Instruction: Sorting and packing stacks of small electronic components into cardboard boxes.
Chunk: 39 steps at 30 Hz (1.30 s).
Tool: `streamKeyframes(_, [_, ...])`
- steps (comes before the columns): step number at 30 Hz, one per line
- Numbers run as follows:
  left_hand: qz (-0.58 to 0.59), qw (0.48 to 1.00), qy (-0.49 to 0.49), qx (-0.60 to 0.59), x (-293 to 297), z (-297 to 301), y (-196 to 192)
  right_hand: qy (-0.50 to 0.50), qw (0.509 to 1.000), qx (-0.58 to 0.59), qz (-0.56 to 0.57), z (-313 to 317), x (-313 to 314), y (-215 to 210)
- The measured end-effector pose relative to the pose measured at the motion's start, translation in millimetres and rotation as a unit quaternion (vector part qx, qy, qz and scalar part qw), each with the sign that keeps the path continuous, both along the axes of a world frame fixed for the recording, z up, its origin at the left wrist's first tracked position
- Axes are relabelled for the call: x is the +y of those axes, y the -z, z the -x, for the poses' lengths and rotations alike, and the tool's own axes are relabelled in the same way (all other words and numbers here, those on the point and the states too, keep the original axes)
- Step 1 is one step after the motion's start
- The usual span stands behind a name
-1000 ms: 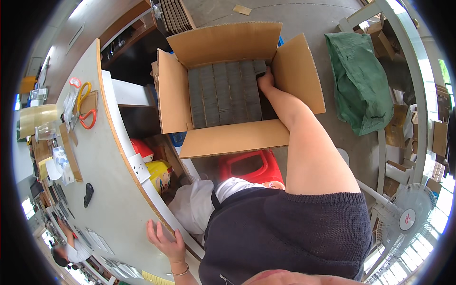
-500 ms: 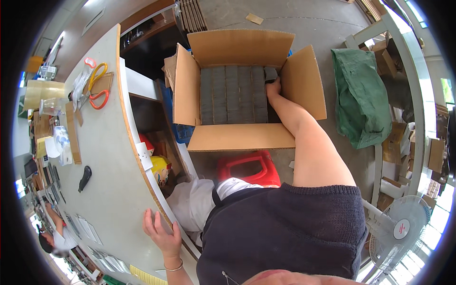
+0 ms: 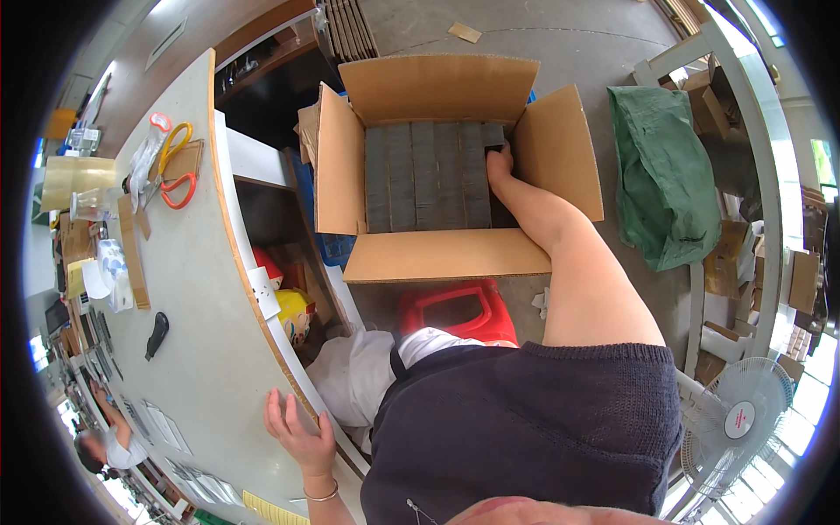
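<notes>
An open cardboard box (image 3: 442, 258) stands ahead of me with its flaps folded out. Upright dark grey blocks (image 3: 426, 175) fill most of it in tight rows. My right hand (image 3: 500, 164) reaches into the right end of the box, closed on a dark grey block (image 3: 493, 134) in the far right corner; some of its fingers are hidden. The strip nearer me on that side lies in shadow beside my forearm. My left hand (image 3: 302, 433) rests on the edge of the grey table (image 3: 210, 350), holding nothing, with its fingers apart.
On the table lie scissors (image 3: 179, 171) with orange and yellow handles and a black-handled cutter (image 3: 157, 335). A red plastic stool (image 3: 499, 315) stands below the box. To the right are a green sack (image 3: 665, 175) and a fan (image 3: 739, 420). Another person (image 3: 114, 446) is at far left.
The block at my right hand was tilted and now sits straighter, in line with the row beside it. My right hand has shifted slightly down. My left hand stays on the table edge.
</notes>
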<state>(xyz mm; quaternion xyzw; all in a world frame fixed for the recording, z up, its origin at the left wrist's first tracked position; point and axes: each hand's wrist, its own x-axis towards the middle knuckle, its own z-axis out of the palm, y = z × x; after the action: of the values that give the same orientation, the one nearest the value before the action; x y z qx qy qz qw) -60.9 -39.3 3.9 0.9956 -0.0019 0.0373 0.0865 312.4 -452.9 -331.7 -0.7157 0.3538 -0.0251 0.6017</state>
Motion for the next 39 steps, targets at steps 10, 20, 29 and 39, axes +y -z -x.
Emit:
streamKeyframes(10, [0.004,1.000,-0.005,0.009,-1.0,-1.9,-0.4,0.008,0.998,-0.029,0.053,-1.0,-5.4,10.3])
streamKeyframes(20, [0.006,1.000,-0.016,0.004,0.2,1.9,-1.4,0.007,0.992,0.064,0.108,-1.8,11.5,-18.7])
streamKeyframes(29, [0.006,1.000,-0.012,0.002,-3.2,-2.6,-7.0,-0.073,0.972,0.219,0.036,-12.6,-17.9,47.4])
streamKeyframes(39, [0.007,1.000,0.006,-0.007,-1.1,-2.3,-5.5,-0.439,0.819,0.369,0.025,-19.6,-27.7,-165.8])
